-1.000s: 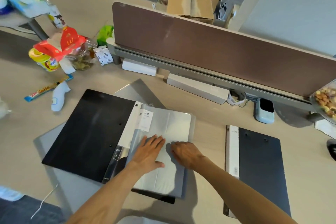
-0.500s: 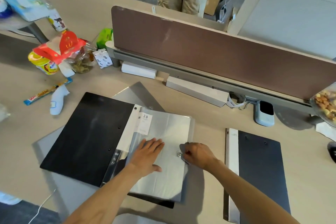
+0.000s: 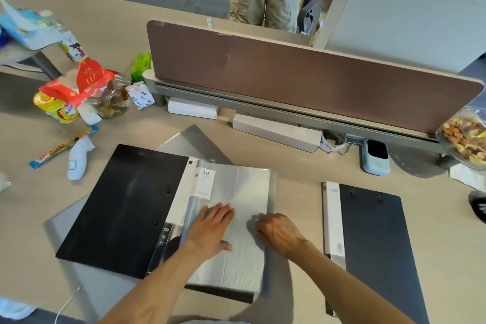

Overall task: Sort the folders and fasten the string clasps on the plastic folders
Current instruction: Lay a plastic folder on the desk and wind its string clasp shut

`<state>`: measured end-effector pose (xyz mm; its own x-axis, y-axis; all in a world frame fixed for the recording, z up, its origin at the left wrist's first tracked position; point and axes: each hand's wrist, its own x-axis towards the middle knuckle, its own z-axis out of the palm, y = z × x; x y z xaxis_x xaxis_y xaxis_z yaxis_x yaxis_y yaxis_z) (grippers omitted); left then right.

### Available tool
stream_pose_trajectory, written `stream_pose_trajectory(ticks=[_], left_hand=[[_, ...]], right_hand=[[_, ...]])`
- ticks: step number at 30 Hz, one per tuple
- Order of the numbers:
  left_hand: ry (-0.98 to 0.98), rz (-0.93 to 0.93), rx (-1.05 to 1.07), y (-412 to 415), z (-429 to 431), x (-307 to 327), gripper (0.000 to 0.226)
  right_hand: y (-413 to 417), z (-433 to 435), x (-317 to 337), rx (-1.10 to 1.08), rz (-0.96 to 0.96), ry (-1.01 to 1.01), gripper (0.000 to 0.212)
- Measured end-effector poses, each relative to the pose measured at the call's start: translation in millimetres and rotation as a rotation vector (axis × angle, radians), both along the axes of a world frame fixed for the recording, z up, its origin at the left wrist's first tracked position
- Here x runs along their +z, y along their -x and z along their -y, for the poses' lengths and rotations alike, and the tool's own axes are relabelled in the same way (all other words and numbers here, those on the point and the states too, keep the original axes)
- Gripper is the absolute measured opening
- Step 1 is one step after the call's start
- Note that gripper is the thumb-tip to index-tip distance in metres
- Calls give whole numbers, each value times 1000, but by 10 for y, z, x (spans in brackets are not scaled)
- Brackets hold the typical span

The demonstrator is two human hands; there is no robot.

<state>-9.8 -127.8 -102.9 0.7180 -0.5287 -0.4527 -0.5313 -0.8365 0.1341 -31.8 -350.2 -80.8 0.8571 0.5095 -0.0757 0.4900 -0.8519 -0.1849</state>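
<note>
On the near middle of the desk [image 3: 302, 173], the left hand [image 3: 210, 229] presses flat, fingers spread, on the translucent plastic folder [image 3: 236, 192], while the right hand [image 3: 278, 234], fingers curled at its right edge, should wind the string snugly.

Open flat folder cover [image 3: 123, 208]: black, plain
Clear plastic sleeve folder [image 3: 236, 197]: translucent grey-white
Closed clip folder [image 3: 376, 244]: dark slate, white spine
Desk divider panel [image 3: 302, 79]: brown
Wooden desk top [image 3: 297, 171]: pale beige
Snack bag [image 3: 81, 81]: red, yellow arches

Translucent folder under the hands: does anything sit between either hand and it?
Nothing visible does. The left hand lies flat on the translucent folder, and the right hand rests on it near its right edge. Whether the fingers hold the string clasp cannot be seen.
</note>
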Motion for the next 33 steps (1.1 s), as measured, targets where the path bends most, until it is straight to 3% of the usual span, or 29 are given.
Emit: stream_pose_trajectory(ticks=[3, 8, 14, 19, 22, 27, 30, 33], left_hand=[[-10, -14, 2, -1, 5, -6, 93], [-15, -22, -5, 4, 5, 9, 93], [-22, -43, -11, 8, 7, 55, 93], [-39, -77, -35, -13, 2, 112, 91], [6, -118, -15, -65, -31, 202, 78], [169, -56, 217, -94, -189, 316, 64], [147, -62, 369, -79, -328, 350, 73], [240, -187, 591, -36, -412, 373, 85]], right_hand=[[10, -10, -120, -44, -77, 22, 23], [102, -20, -131, -191, -229, -118, 32], [161, -9, -117, -367, -359, -207, 16], [121, -107, -31, -567, -440, -264, 15], [79, -130, 34, -628, -529, -270, 16], [117, -55, 79, -694, -589, -321, 12], [196, 3, 53, -779, -557, -372, 18], [274, -2, 17, -869, -553, -446, 31]])
